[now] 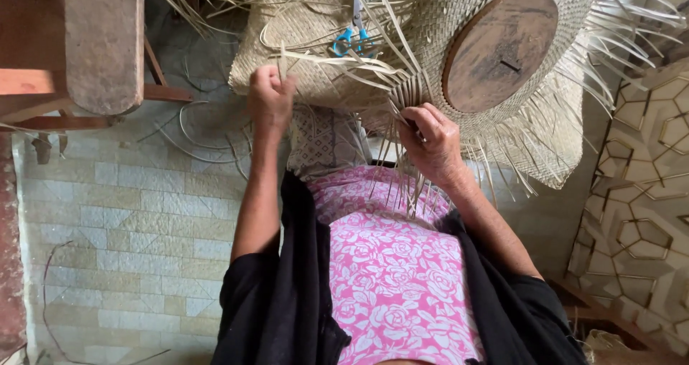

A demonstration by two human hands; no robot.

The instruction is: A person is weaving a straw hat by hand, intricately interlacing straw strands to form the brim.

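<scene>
Both of my hands are working at the edge of a half-woven straw hat (495, 132) that is lying across my lap, just past my pink flowered top (391, 264) and black overshirt (287, 293). I am curling my left hand (270, 98) into a fist, fingers pressed together around one pale straw strip (337, 62), and I am drawing that strip taut from the weave toward my left. I am holding my right hand (430, 142) against the hat's brim, fingertips pinching the loose strips where they are fanning out of the woven edge; more loose ends (413, 185) are hanging down below that hand over my lap. Beyond my knuckles, the hat's crown is sitting stretched over a round wooden block (500, 49), whose dark flat face is turning toward me. Farther still, blue-handled scissors (353, 38) are resting on another piece of woven straw matting (301, 35). Off to my left a wooden bench (100, 42) is standing on the pale tiled floor (129, 221), with stray strips scattered about it.
</scene>
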